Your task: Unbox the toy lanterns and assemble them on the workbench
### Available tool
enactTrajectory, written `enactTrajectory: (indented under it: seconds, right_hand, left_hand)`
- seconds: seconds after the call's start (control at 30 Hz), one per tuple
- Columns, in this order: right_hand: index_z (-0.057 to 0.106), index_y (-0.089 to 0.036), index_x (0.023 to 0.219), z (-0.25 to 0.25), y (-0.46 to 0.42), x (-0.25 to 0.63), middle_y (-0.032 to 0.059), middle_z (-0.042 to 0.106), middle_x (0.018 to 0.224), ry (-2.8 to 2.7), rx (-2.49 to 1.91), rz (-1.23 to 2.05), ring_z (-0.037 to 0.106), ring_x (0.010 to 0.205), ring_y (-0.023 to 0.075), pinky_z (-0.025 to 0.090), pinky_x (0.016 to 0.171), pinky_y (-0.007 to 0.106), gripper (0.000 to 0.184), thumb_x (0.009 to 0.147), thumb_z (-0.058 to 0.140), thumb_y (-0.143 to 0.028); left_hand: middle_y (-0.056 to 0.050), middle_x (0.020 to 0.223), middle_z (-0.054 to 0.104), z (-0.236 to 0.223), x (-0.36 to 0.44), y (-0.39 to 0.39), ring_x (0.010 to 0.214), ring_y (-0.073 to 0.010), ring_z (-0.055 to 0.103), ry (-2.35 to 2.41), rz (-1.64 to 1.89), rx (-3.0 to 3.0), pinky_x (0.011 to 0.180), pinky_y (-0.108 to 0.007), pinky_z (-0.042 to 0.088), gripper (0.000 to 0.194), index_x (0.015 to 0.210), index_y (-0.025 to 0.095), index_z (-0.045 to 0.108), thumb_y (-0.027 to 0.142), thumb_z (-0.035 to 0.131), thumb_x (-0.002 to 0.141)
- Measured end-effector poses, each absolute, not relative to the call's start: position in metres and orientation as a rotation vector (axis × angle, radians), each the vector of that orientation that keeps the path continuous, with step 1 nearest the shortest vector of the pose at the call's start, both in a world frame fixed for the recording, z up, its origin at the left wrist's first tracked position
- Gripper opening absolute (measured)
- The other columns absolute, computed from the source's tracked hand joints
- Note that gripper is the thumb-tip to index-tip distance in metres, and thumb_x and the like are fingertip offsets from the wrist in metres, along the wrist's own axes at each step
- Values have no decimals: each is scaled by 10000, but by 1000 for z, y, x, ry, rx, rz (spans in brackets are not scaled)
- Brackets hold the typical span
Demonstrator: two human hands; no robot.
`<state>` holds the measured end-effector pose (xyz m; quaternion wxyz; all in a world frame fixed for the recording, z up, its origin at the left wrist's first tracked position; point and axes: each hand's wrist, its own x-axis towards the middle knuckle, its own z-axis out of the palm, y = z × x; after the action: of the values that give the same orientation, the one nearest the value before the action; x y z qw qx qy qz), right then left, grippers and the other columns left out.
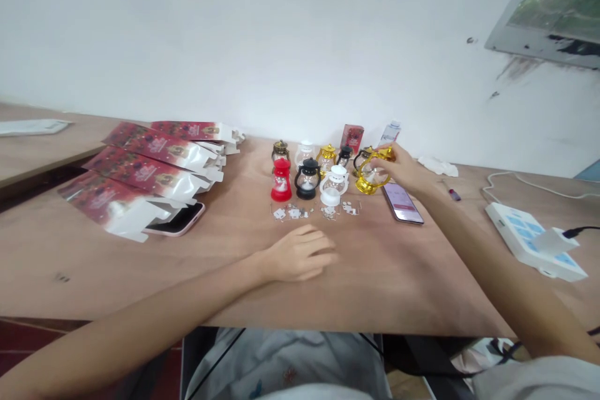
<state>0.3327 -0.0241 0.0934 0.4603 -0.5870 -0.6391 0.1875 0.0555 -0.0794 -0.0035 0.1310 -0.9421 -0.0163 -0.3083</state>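
Several small toy lanterns stand in two rows on the wooden table (398, 275): a red one (281, 180), a black one (307, 179), a white one (334, 185), others behind. My right hand (402, 170) reaches to the right end of the rows and its fingers are closed on a gold lantern (370, 176). My left hand (300, 254) rests flat on the table in front of the lanterns, fingers loosely stretched, holding nothing. Small clear packets (293, 212) lie between it and the lanterns.
Flat red and white cartons (145, 169) are fanned out at the left, with a pink phone (178, 220) under them. A second phone (403, 203) lies by my right wrist. A white power strip (532, 240) with a cable sits at the right. A small red box (352, 137) stands behind.
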Motion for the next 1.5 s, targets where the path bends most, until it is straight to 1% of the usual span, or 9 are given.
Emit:
enactTrajectory:
  seconds: [0.13, 0.37, 0.5, 0.63, 0.73, 0.8, 1.0, 1.1, 1.5]
  right_hand:
    - [503, -192, 925, 61, 6, 332, 14, 567, 878, -1700, -1433, 340, 527, 797, 175, 437, 749, 338, 299, 679, 600, -333]
    - [485, -188, 932, 44, 23, 322, 51, 585, 901, -1846, -1547, 221, 543, 840, 218, 425, 807, 383, 275, 708, 561, -328]
    - [470, -187, 1104, 46, 21, 327, 104, 567, 1112, -1891, -1509, 295, 527, 1037, 275, 398, 915, 447, 459, 713, 585, -400]
    - [347, -200, 1288, 58, 13, 335, 140, 398, 1362, -1748, -1363, 279, 410, 1234, 292, 365, 986, 473, 636, 749, 551, -471]
    - [323, -183, 1316, 69, 5, 335, 156, 444, 1327, -1746, -1475, 349, 472, 1179, 297, 405, 950, 469, 695, 729, 588, -445]
    - [392, -186, 1271, 73, 1, 333, 137, 527, 1248, -1847, -1587, 409, 523, 1114, 299, 429, 921, 441, 682, 677, 655, -391]
    - [531, -192, 1066, 62, 2, 328, 79, 619, 1100, -1924, -1640, 335, 569, 1023, 248, 427, 896, 364, 407, 680, 644, -249]
    - [528, -167, 1028, 55, 8, 330, 76, 633, 1009, -1874, -1653, 288, 589, 932, 231, 435, 852, 362, 358, 703, 629, -278]
    - [517, -154, 1024, 58, 8, 320, 92, 621, 1010, -1853, -1779, 128, 573, 915, 244, 430, 791, 352, 414, 692, 658, -358]
  left_hand:
    - [-36, 857, 621, -6, 58, -76, 763, -145, 518, -188, -818, -2848, 700, -294, 374, 152, 889, 170, 551, 152, 402, 864]
    - [-30, 825, 598, -5, 58, -78, 719, -140, 465, -194, -758, -2872, 663, -293, 335, 170, 819, 167, 533, 162, 374, 877]
    - [-30, 831, 598, -6, 60, -78, 717, -139, 464, -181, -731, -2893, 660, -293, 334, 167, 804, 168, 519, 164, 368, 875]
    - [-28, 827, 597, -7, 70, -82, 727, -141, 473, -131, -725, -2930, 664, -294, 336, 148, 839, 169, 528, 180, 384, 875]
    - [-31, 854, 604, -8, 82, -86, 744, -143, 479, -86, -702, -2955, 670, -297, 335, 149, 860, 165, 542, 190, 396, 876]
    - [-32, 886, 609, -9, 91, -87, 774, -146, 487, -91, -690, -2975, 679, -298, 333, 144, 882, 162, 550, 191, 409, 871]
    - [-25, 943, 614, -10, 102, -86, 841, -148, 500, -158, -647, -3050, 716, -292, 333, 167, 963, 171, 555, 185, 426, 857]
    - [-26, 938, 615, -10, 101, -86, 847, -149, 502, -173, -623, -3062, 721, -292, 330, 159, 959, 175, 552, 188, 428, 859]
    - [-23, 928, 611, -11, 100, -86, 838, -147, 494, -209, -582, -3061, 703, -300, 323, 150, 952, 179, 553, 193, 438, 857]
